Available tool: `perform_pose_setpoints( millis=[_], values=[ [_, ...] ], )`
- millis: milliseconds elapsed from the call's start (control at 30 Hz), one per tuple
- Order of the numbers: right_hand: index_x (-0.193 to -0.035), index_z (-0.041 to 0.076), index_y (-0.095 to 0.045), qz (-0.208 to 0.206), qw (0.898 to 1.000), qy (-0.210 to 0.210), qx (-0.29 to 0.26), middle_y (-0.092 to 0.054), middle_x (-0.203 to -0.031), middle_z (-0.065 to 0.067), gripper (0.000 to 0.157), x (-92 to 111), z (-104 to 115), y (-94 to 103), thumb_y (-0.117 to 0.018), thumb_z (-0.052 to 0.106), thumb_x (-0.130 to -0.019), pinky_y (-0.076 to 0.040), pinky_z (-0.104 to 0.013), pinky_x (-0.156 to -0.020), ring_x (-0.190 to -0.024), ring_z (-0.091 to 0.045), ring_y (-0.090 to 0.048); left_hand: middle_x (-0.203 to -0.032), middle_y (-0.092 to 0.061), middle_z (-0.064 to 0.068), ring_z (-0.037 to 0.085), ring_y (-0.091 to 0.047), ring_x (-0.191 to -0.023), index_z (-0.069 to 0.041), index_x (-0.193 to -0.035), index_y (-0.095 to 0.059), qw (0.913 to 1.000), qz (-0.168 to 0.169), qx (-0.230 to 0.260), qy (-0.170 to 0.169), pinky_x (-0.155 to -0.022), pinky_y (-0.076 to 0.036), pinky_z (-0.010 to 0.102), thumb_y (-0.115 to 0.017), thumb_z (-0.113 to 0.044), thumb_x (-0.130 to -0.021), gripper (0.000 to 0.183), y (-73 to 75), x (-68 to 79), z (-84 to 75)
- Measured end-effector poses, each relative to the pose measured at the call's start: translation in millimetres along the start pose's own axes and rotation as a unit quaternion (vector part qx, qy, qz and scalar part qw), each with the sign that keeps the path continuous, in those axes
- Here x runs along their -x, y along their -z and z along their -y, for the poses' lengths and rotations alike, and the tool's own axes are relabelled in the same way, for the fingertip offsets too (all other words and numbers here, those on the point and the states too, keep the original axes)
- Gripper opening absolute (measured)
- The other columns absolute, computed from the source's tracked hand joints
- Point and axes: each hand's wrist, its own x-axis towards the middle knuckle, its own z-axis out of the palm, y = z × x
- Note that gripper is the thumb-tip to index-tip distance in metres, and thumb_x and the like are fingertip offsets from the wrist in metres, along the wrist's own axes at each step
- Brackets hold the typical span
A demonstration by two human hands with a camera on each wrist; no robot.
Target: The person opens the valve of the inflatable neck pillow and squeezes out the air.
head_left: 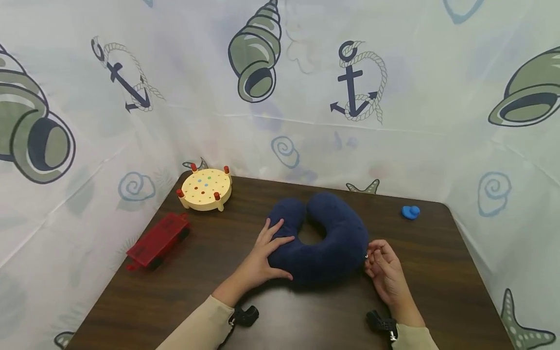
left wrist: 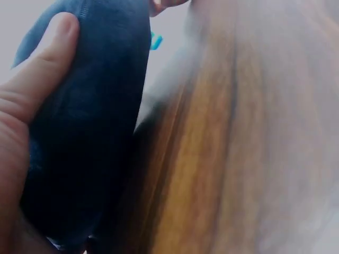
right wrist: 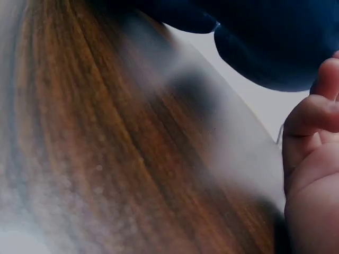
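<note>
A dark blue U-shaped neck pillow [head_left: 328, 257] is over the middle of the table, its opening facing the back wall. My left hand [head_left: 264, 255] grips its left side, fingers spread over the top and thumb along the front. In the left wrist view, the thumb [left wrist: 58, 37] presses into the blue fabric. At the pillow's right edge, my right hand [head_left: 385, 270] pinches a small shiny zipper pull [head_left: 366, 256] between thumb and fingers. The right wrist view shows curled fingers [right wrist: 312, 121] beside the pillow [right wrist: 275, 47]; the pull is hidden there.
At the back left of the dark wooden table [head_left: 210, 311] stands a round cream toy [head_left: 205, 189] with red-tipped pegs. A red toy wagon [head_left: 159, 240] is near the left edge. A small blue rubber duck [head_left: 410, 212] sits at the back right. Patterned cloth [head_left: 306, 146] hangs behind.
</note>
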Motion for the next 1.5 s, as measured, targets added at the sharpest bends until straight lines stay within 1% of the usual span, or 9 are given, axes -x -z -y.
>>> perform_pose_setpoints(
  millis=[167, 300, 533, 733, 867, 1000, 1100, 1300, 1500],
  values=[
    [-0.126, 0.01, -0.064, -0.034, 0.998, 0.016, 0.049, -0.069, -0.106, 0.003, 0.025, -8, 1, -3.7, -0.049, -0.004, -0.113, -0.04, -0.023, -0.057, -0.081, -0.009, -0.067, -0.185, -0.016, 0.0, 0.045, 0.006, -0.171, -0.036, -0.159, -0.057, 0.9989, 0.004, -0.043, 0.016, -0.118, -0.017, 0.091, -0.101, -0.047, -0.072, 0.098, 1.4, -8.9, -1.8],
    [-0.128, 0.003, -0.063, -0.075, 0.993, 0.017, 0.092, -0.067, -0.108, 0.0, 0.027, -14, 2, -4.4, -0.059, -0.012, -0.105, -0.061, -0.023, -0.067, -0.087, -0.012, -0.069, -0.185, -0.015, 0.0, 0.044, 0.006, -0.171, -0.038, -0.159, -0.056, 0.9978, -0.001, -0.06, 0.029, -0.117, -0.019, 0.09, -0.099, -0.051, -0.073, 0.096, 0.3, -22.4, -0.4],
    [-0.133, -0.005, -0.057, -0.167, 0.968, -0.032, 0.186, -0.068, -0.105, 0.0, 0.027, -22, -1, -9.1, -0.065, 0.007, -0.109, -0.065, -0.03, -0.069, -0.092, -0.014, -0.072, -0.184, -0.018, 0.004, 0.048, 0.005, -0.17, -0.034, -0.156, -0.06, 0.998, -0.005, -0.06, 0.019, -0.123, -0.022, 0.083, -0.1, -0.048, -0.074, 0.092, -1.4, -45.5, 7.9],
    [-0.123, -0.002, -0.059, -0.23, 0.936, -0.072, 0.254, -0.065, -0.099, -0.002, 0.032, -30, -2, -12.8, -0.065, 0.027, -0.111, -0.057, -0.028, -0.054, -0.081, -0.015, -0.068, -0.184, -0.018, -0.002, 0.043, 0.006, -0.171, -0.036, -0.155, -0.061, 0.9969, 0.002, -0.064, 0.047, -0.125, -0.023, 0.08, -0.098, -0.052, -0.076, 0.089, -0.7, -58.6, 7.6],
    [-0.113, -0.002, -0.067, -0.275, 0.903, -0.031, 0.327, -0.067, -0.089, -0.002, 0.022, -34, 0, -11.7, -0.072, 0.018, -0.107, -0.048, -0.024, -0.045, -0.063, -0.011, -0.061, -0.184, -0.019, -0.001, 0.043, 0.007, -0.171, -0.036, -0.154, -0.062, 0.9951, 0.005, -0.061, 0.078, -0.125, -0.023, 0.08, -0.097, -0.055, -0.077, 0.086, -1.9, -68.5, 3.8],
    [-0.1, 0.003, -0.075, -0.302, 0.832, 0.045, 0.464, -0.069, -0.081, -0.002, 0.008, -37, 0, -8.9, -0.077, 0.01, -0.1, -0.045, -0.019, -0.05, -0.06, -0.007, -0.056, -0.184, -0.021, 0.001, 0.043, 0.008, -0.171, -0.035, -0.153, -0.064, 0.9937, 0.004, -0.052, 0.1, -0.125, -0.023, 0.079, -0.097, -0.055, -0.077, 0.086, -4.0, -76.9, 1.6],
    [-0.095, 0.006, -0.076, -0.291, 0.791, 0.083, 0.532, -0.068, -0.082, -0.001, 0.002, -38, -3, -8.8, -0.078, 0.005, -0.095, -0.043, -0.016, -0.056, -0.065, -0.006, -0.055, -0.184, -0.02, 0.001, 0.043, 0.009, -0.171, -0.035, -0.153, -0.064, 0.9929, 0.0, -0.051, 0.107, -0.126, -0.023, 0.079, -0.098, -0.055, -0.076, 0.086, -5.7, -78.2, 2.1],
    [-0.092, 0.01, -0.077, -0.228, 0.764, 0.146, 0.586, -0.068, -0.08, -0.002, 0.013, -36, -7, -22.5, -0.08, -0.002, -0.088, -0.039, -0.013, -0.055, -0.062, -0.005, -0.051, -0.183, -0.022, 0.002, 0.047, 0.007, -0.17, -0.033, -0.152, -0.066, 0.9929, -0.021, -0.041, 0.11, -0.125, -0.021, 0.081, -0.099, -0.05, -0.076, 0.085, -7.8, -73.7, 3.3],
    [-0.091, 0.012, -0.077, -0.189, 0.762, 0.148, 0.602, -0.07, -0.081, 0.003, 0.011, -32, -12, -41.2, -0.082, 0.002, -0.087, -0.04, -0.013, -0.054, -0.06, -0.004, -0.052, -0.183, -0.02, 0.003, 0.048, 0.009, -0.169, -0.033, -0.155, -0.063, 0.993, -0.023, -0.04, 0.108, -0.125, -0.021, 0.08, -0.098, -0.052, -0.077, 0.087, -12.2, -72.6, 3.9]
  ],
)
